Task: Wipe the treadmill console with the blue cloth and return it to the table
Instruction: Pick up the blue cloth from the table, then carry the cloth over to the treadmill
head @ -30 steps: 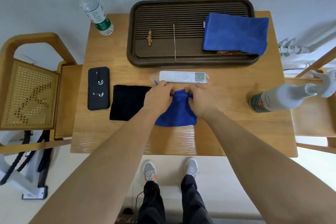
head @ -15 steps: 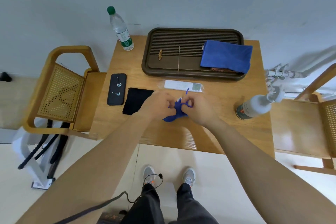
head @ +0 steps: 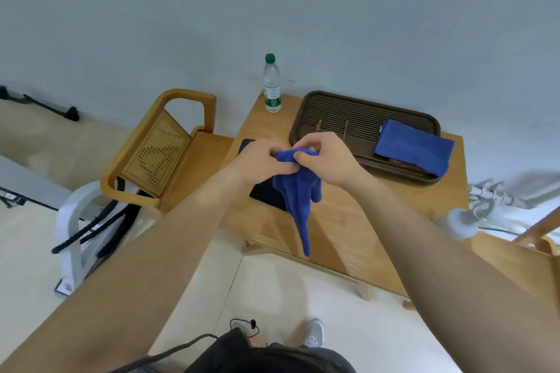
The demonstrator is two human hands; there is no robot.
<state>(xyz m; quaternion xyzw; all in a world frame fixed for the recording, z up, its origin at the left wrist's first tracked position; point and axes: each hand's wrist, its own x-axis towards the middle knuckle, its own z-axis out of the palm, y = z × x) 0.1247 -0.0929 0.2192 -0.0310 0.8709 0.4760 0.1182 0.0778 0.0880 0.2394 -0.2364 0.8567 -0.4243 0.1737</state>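
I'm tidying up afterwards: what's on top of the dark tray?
A folded blue towel lies on the tray at its right end, hiding all but a reddish-brown edge beneath. Two small items rest on the slats; the hands cover the near-left corner.

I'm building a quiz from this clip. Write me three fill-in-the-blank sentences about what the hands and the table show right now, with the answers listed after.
1. Both the left hand and the right hand grip the top of the blue cloth, which hangs ____ from them.
2. The water bottle has a ____ cap.
3. A second, folded blue cloth lies on the dark ____ at the back of the table.

Missing words: down; green; tray
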